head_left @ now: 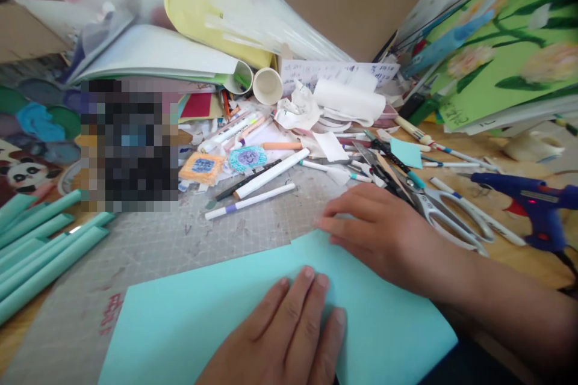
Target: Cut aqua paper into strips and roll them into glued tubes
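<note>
A flat sheet of light turquoise paper (180, 319) is laid on a grey gridded cutting mat (203, 234) that covers the wooden tabletop (510, 252). The left hand (284, 337) is pressed palm-down on the near middle of the sheet, four fingers stretched flat and close together, nothing gripped. The right hand (383, 234) is set on the sheet's far edge, the forearm reaching in from the right of the sheet; its fingers are extended and flattened against the paper's upper corner, the grip open and nothing enclosed. The two hands are held near each other without touching.

To the left of the sheet, about seven rolled turquoise paper tubes (40, 246) are stacked side by side. To the right of it, one pair of grey-handled metal scissors (447, 210) is seen just beyond the right hand, and one blue hot-glue gun (533, 204) lies further right. Beyond the sheet, two white marker pens (257, 189) are counted on the mat, and two white paper cups (255, 81) lie on their sides further back.
</note>
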`<state>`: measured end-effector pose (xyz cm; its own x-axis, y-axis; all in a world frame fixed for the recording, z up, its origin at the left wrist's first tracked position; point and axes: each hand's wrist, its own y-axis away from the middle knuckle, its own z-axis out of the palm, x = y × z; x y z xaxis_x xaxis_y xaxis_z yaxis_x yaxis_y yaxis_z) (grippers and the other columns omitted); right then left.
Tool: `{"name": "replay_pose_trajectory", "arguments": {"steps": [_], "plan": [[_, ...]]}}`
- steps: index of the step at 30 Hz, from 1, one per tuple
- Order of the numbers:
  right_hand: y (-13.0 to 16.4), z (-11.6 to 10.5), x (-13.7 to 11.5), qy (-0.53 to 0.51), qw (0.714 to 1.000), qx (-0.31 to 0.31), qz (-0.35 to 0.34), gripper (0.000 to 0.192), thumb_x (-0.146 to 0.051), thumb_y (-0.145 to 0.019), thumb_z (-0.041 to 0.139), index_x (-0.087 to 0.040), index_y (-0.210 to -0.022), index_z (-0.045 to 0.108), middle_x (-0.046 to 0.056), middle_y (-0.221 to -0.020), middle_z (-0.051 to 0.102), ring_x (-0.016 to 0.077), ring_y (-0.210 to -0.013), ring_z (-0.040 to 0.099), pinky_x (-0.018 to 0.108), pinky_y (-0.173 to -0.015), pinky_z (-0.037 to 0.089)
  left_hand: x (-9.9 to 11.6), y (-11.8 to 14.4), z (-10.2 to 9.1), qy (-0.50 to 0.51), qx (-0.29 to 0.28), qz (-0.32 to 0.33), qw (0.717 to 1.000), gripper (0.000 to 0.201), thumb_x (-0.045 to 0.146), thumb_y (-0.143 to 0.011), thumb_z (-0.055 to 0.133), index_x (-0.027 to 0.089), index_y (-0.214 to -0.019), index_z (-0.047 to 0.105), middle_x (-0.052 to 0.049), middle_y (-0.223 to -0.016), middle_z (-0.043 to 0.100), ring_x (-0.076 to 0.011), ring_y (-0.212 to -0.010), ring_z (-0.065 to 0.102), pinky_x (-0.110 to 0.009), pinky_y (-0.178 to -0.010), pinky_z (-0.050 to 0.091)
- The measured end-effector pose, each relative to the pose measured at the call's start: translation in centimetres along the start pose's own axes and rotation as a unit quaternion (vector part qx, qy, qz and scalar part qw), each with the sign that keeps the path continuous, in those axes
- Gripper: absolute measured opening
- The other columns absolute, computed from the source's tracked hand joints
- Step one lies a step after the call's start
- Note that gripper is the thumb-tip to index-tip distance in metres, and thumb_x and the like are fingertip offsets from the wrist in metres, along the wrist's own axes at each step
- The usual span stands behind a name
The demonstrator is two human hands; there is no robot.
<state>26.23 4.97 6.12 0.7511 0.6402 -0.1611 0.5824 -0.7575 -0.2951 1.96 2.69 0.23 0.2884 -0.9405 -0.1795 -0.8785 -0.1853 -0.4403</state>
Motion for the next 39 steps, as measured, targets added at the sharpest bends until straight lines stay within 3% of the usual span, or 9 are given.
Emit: {"name": "replay_pose_trajectory", "arguments": {"steps": [3,7,11,15,22,31,39], "plan": [[1.8,-2.0,-1.2,-0.010,0.999,-0.025,0.031,0.025,-0.030,-0.097,0.051,-0.019,-0.113,0.066,0.009,-0.117,0.068,0.0230,-0.108,0.060,0.043,-0.097,0.047,-0.2,-0.2,-0.2,0.005,-0.031,0.006,0.999,0.033,0.020,-0.102,0.034,0.021,-0.124,0.058,-0.005,-0.125,0.066,-0.0232,-0.117,0.060,-0.037,-0.098,0.043],[4.8,-2.6,-3.8,0.061,0.995,-0.067,-0.047,0.036,-0.048,-0.096,0.046,-0.024,-0.113,0.067,0.004,-0.115,0.072,0.0271,-0.108,0.064,0.052,-0.104,0.044,-0.5,-0.6,-0.5,0.007,-0.029,0.012,0.999,0.033,0.023,-0.101,0.036,0.019,-0.126,0.058,-0.007,-0.127,0.065,-0.0233,-0.117,0.060,-0.036,-0.097,0.043],[6.5,-1.6,-5.9,0.116,0.988,-0.071,-0.079,0.026,-0.031,-0.098,0.046,-0.028,-0.110,0.069,0.000,-0.114,0.073,0.0235,-0.103,0.069,0.044,-0.092,0.055,-0.1,-0.8,-0.3,-0.002,-0.011,0.002,1.000,0.031,0.023,-0.099,0.039,0.017,-0.122,0.059,-0.009,-0.125,0.066,-0.0244,-0.114,0.061,-0.038,-0.098,0.040],[7.3,-0.8,-6.8,0.144,0.986,-0.068,-0.046,0.036,-0.020,-0.100,0.036,-0.027,-0.113,0.069,0.001,-0.118,0.072,0.0247,-0.106,0.068,0.042,-0.084,0.059,0.0,-0.9,-0.5,0.004,-0.008,-0.016,1.000,0.032,0.024,-0.098,0.038,0.017,-0.119,0.061,-0.009,-0.122,0.067,-0.0245,-0.112,0.062,-0.038,-0.097,0.041],[8.7,0.0,-7.0,0.146,0.987,-0.050,-0.040,0.034,-0.024,-0.101,0.041,-0.024,-0.127,0.062,0.004,-0.127,0.067,0.0251,-0.117,0.062,0.042,-0.092,0.055,-0.4,-0.8,-0.9,0.011,-0.028,0.016,0.999,0.035,0.023,-0.095,0.042,0.015,-0.124,0.060,-0.013,-0.126,0.064,-0.0272,-0.113,0.061,-0.038,-0.096,0.044],[9.1,1.0,-6.6,0.140,0.990,-0.005,-0.033,0.033,-0.025,-0.099,0.044,-0.021,-0.126,0.063,0.005,-0.128,0.066,0.0283,-0.119,0.060,0.046,-0.093,0.055,-0.6,-1.3,-1.1,-0.004,-0.038,0.027,0.999,0.037,0.027,-0.094,0.041,0.016,-0.124,0.061,-0.012,-0.126,0.065,-0.0270,-0.114,0.061,-0.038,-0.092,0.047],[8.5,1.6,-6.0,0.094,0.995,-0.019,0.007,0.036,-0.029,-0.097,0.048,-0.020,-0.131,0.057,0.006,-0.135,0.061,0.0276,-0.126,0.055,0.049,-0.101,0.049,-1.2,-0.5,-1.1,-0.006,-0.063,0.009,0.998,0.060,0.050,-0.082,0.055,0.013,-0.129,0.055,-0.019,-0.133,0.058,-0.0336,-0.120,0.056,-0.041,-0.092,0.049]]}}
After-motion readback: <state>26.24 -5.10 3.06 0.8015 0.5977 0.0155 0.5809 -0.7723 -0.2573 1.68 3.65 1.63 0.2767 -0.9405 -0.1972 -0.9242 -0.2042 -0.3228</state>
